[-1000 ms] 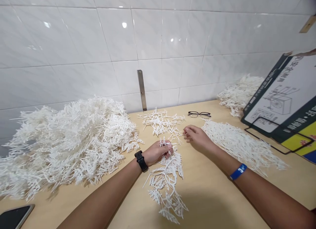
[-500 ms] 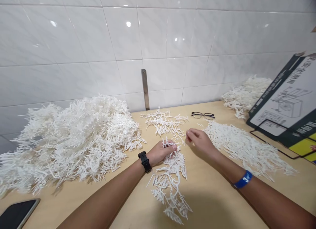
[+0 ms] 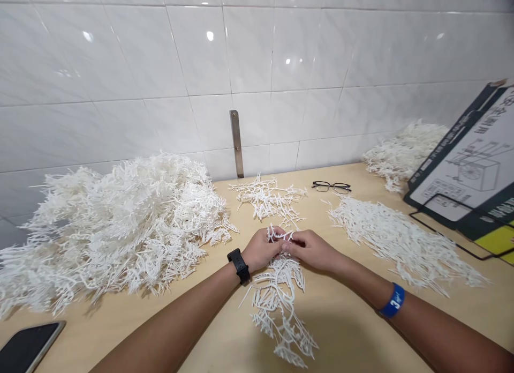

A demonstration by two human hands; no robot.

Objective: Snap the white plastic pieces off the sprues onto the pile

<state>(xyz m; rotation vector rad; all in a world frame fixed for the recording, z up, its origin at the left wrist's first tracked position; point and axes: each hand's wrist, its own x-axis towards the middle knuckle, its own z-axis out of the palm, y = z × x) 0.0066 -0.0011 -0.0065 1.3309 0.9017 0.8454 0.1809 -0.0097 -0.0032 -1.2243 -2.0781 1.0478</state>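
Two hands meet at the middle of the wooden surface (image 3: 353, 330), both on one white branched strip (image 3: 281, 303). The strip lies lengthwise on the surface, running from the fingers toward the person. Left hand (image 3: 260, 250), black watch (image 3: 240, 266) on the wrist: grip curled shut round the strip's far end, knuckles up. Right hand (image 3: 312, 251), blue wristband (image 3: 391, 301): grip pinching the same end from the other side, fingertips touching the left hand's. Both forearms come in low, angled inward. Four loose heaps of the same white pieces: one big heap (image 3: 116, 228) on the left, one small cluster (image 3: 267, 197) just beyond the hands, one flat spread (image 3: 397, 239) on the right, one far heap (image 3: 401, 153) against the tiled wall. One pair of glasses (image 3: 331, 187) near the small cluster. One phone (image 3: 26, 347) at the near left corner. One printed carton (image 3: 469, 164) leans at the right. One metal bracket (image 3: 236, 142) on the wall.
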